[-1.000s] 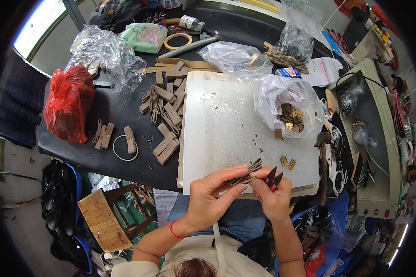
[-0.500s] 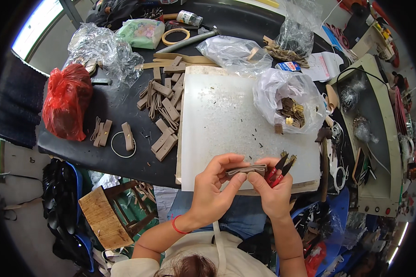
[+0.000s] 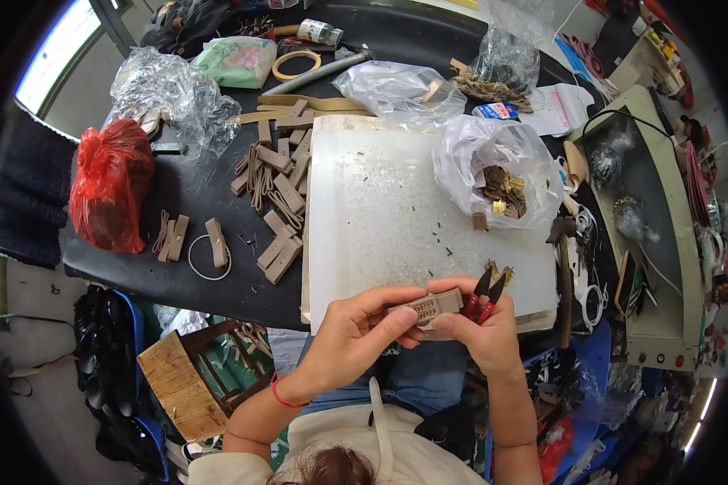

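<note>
Above the near edge of the white board (image 3: 364, 234), both my hands hold one folded taupe strap (image 3: 449, 302). A patch of raised marks shows on its upward face. My left hand (image 3: 352, 333) closes on its left end, with the thumb on top. At the right end my right hand (image 3: 491, 338) pinches it between thumb and fingers. Red-handled pliers (image 3: 485, 309) with dark jaws are also tucked in my right hand, their tips apart and pointing away from me. Small brass-coloured pieces (image 3: 503, 271) lie just beyond those tips.
Left of the board, several folded taupe straps (image 3: 287, 174) are piled. A clear bag (image 3: 461, 158) of brass-coloured pieces sits at its far right. A hammer (image 3: 564, 267) lies along the right side. A red bag (image 3: 112, 186) stands far left, and a wooden stool (image 3: 182, 384) below the table.
The strap has turned in my hands, from edge-on to showing its marked flat face. My left fingers have shifted along it. The pliers stay in my right hand, now more upright.
</note>
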A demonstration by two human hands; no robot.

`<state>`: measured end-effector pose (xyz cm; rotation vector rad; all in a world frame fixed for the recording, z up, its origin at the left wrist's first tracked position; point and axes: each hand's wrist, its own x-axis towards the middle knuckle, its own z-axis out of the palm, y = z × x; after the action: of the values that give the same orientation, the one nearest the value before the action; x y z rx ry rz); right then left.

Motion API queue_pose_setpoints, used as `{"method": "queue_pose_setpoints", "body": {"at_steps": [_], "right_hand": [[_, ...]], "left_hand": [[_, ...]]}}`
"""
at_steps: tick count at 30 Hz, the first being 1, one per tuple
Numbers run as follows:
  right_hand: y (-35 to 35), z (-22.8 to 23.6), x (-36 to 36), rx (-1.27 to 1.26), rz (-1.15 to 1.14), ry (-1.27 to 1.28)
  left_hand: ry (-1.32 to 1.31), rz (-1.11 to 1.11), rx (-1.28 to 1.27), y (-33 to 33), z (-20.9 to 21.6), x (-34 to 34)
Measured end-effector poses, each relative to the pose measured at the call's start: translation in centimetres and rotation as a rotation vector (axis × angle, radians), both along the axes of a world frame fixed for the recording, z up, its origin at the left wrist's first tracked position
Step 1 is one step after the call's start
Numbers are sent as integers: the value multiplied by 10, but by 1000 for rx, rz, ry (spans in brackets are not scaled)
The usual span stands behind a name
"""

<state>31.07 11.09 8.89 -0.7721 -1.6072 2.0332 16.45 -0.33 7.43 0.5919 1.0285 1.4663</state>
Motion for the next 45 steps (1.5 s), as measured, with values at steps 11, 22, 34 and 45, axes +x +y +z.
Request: {"method": "queue_pose_setpoints", "body": {"at_steps": [11, 22, 34, 45], "right_hand": [[-13, -1, -1, -136, -44, -9], [-12, -3, -4, -211, -94, 10], [-15, 3, -9, -63, -38, -45], [-2, 7, -5, -85, 127, 11]], "left_hand": [[198, 179, 30, -3, -14, 22], [827, 270, 176, -1, -7, 9], [497, 74, 57, -5, -7, -7], [-141, -41, 66, -9, -5, -2]]}}
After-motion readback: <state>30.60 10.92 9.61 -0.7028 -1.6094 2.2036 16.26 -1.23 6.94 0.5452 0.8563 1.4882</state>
